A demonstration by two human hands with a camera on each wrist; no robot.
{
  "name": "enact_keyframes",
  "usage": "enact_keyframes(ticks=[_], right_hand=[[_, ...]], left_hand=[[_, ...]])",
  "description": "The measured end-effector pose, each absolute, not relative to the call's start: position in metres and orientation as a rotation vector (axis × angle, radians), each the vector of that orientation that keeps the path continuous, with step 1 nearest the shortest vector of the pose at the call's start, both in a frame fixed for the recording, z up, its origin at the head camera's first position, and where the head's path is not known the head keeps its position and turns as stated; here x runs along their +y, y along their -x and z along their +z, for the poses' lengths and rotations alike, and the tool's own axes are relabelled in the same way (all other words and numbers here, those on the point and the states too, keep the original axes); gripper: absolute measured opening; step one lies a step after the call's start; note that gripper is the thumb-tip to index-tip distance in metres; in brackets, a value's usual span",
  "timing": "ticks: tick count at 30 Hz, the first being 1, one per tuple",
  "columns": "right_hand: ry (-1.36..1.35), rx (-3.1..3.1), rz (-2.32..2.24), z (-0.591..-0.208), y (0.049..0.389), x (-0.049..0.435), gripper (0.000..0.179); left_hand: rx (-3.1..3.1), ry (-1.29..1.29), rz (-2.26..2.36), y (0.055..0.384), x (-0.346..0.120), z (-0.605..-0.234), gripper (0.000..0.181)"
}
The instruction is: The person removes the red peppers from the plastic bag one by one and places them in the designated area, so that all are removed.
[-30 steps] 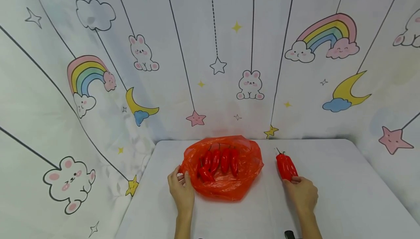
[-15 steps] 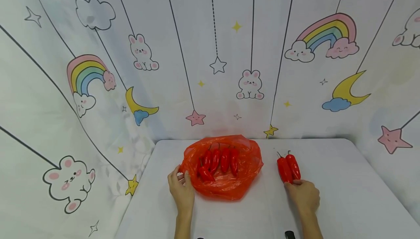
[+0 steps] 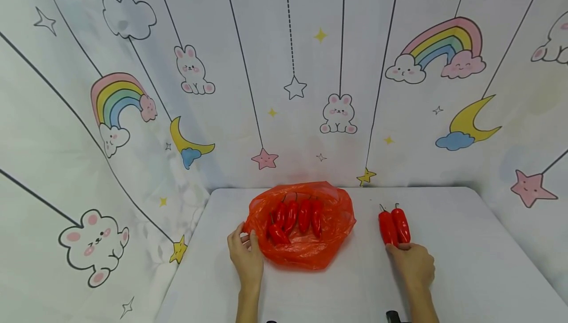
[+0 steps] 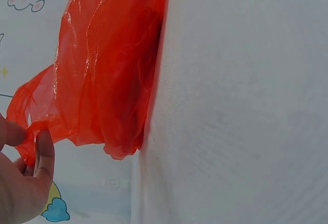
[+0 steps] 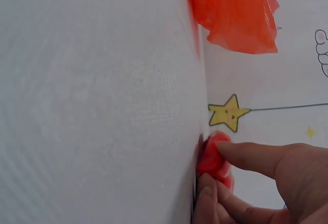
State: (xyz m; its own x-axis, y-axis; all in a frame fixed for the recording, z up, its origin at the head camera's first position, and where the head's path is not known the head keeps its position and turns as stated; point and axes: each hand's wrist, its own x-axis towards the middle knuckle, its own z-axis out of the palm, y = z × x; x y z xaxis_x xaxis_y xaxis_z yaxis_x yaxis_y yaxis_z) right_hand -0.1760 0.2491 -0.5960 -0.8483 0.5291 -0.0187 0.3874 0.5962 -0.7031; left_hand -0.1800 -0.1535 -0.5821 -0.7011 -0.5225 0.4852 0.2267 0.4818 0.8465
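An open red plastic bag sits left of the table's middle with several red chili peppers in it. At its left edge my left hand pinches the plastic; the left wrist view shows thumb and fingers on a gathered strip of the bag. Right of the bag, two red chili peppers lie side by side, stems toward the back. My right hand holds their near ends, thumb on one side and fingers on the other. In the right wrist view, the hand partly covers the peppers.
The white table ends at a patterned cloth backdrop behind and at the sides. A black object, cut off by the frame, lies by the right forearm. A small dark thing shows at the bottom edge.
My right hand has shifted slightly right with the two chili peppers, whose stem ends have spread a little apart. The left hand and the bag have stayed in place.
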Motion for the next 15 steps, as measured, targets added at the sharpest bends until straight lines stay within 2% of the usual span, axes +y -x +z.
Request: enact_keyframes(ticks=[6, 15], right_hand=[[0.763, -2.661, 1.095, -0.5964, 0.1771, 0.2508, 0.049], [0.787, -2.59, 1.062, -0.5878, 0.1791, 0.2488, 0.047]], left_hand=[[-1.999, -0.274, -1.302, 0.1802, -0.1538, -0.5833, 0.04], [-1.992, -0.285, -1.314, 0.1817, -0.1538, -0.5843, 0.039]])
